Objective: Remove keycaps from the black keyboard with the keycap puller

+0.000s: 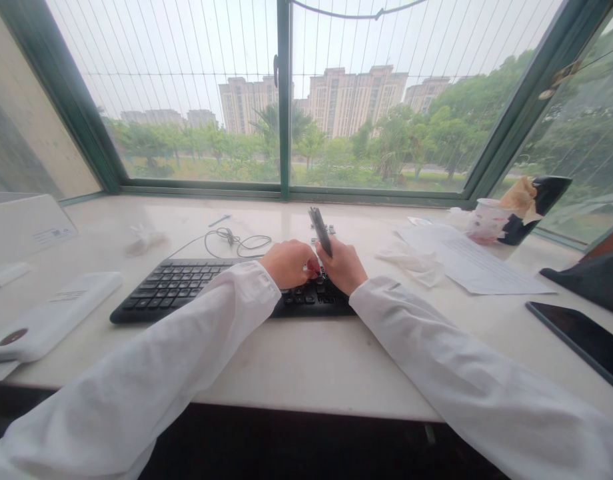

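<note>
A black keyboard [161, 293] lies on the white tabletop, and both hands are over its right-hand part. My left hand [289, 263] is closed, fingers curled down at the keys. Something small and red [313, 265] shows at its fingertips; I cannot make out what it is. In my right hand [345, 267] is a slim dark grey tool [320, 230], its upper end split and pointing up and away. That hand is closed around it, resting at the keyboard's right end. Just behind the hands lie several small loose pieces [331, 230] that look like keycaps.
A thin cable [236, 240] coils behind the keyboard, near a pen-like stick [219, 220]. White devices [61, 313] stand at left. To the right are crumpled tissue [414, 263], paper sheets [476, 260], a paper cup [488, 220] and a phone [581, 337]. The window [284, 133] bounds the back.
</note>
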Tool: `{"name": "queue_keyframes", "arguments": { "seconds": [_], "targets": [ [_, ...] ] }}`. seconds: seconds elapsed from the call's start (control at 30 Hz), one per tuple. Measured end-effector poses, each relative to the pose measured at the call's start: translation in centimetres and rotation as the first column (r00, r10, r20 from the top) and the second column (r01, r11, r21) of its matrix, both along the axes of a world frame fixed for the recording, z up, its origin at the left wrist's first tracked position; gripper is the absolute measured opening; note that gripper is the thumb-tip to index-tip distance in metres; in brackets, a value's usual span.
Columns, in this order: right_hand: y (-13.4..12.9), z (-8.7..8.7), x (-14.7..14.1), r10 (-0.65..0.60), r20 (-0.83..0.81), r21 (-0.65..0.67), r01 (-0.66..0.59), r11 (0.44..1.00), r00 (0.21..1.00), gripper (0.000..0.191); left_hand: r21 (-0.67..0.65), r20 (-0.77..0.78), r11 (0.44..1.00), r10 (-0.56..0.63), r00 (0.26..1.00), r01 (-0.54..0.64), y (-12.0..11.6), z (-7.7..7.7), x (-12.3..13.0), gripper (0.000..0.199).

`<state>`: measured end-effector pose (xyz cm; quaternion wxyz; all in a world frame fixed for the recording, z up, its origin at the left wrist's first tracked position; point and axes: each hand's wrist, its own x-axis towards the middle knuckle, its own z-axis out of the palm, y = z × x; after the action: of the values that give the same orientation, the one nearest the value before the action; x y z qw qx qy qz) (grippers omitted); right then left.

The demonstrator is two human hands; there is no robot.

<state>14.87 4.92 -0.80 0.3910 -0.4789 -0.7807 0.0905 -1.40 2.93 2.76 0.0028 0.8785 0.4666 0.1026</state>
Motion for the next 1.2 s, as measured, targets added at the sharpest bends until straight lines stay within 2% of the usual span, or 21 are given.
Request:
{"name": "queue_keyframes", "arguments": {
  "seconds": [0.37, 0.53, 0.8, 0.9, 1.07, 1.2],
  "targets": [
    [0.21, -0.04, -0.03, -0.039, -0.032, -0.014, 0.039, 0.999, 0.999, 0.029, 0.000, 0.020, 1.000, 0.002, 1.000, -0.002, 0.16, -0.17, -0.08, 0.022],
    [0.11, 0.04, -0.26, -0.037, 0.035, -0.002, 0.037, 0.999, 0.999, 0.029, -0.010, 0.020, 1.000, 0.025, 0.999, -0.024, 0.16, -0.08, -0.02, 0.022],
    [0.29, 0.50, 0.12, -0.021, 0.101, -0.117, 0.033, 0.993, 0.995, 0.042, -0.059, 0.096, 0.998, 0.010, 0.995, -0.005, 0.36, -0.24, -0.24, 0.020],
    [0.27, 0.69, 0.43, 0.011, 0.099, -0.145, 0.004, 0.989, 0.995, 0.037, -0.083, 0.125, 0.997, 0.010, 0.992, 0.000, 0.47, -0.26, -0.33, 0.019],
    [-0.08, 0.77, 0.60, 0.072, 0.088, -0.082, -0.065, 0.994, 0.994, 0.023, -0.077, 0.119, 0.997, 0.014, 0.993, -0.005, 0.42, -0.03, -0.34, 0.018],
    [-0.31, 0.67, 0.67, 0.102, 0.050, -0.010, -0.102, 0.995, 0.994, 0.025, -0.101, 0.116, 0.995, 0.023, 0.993, -0.012, 0.38, 0.03, -0.44, 0.021]
  ]
}}
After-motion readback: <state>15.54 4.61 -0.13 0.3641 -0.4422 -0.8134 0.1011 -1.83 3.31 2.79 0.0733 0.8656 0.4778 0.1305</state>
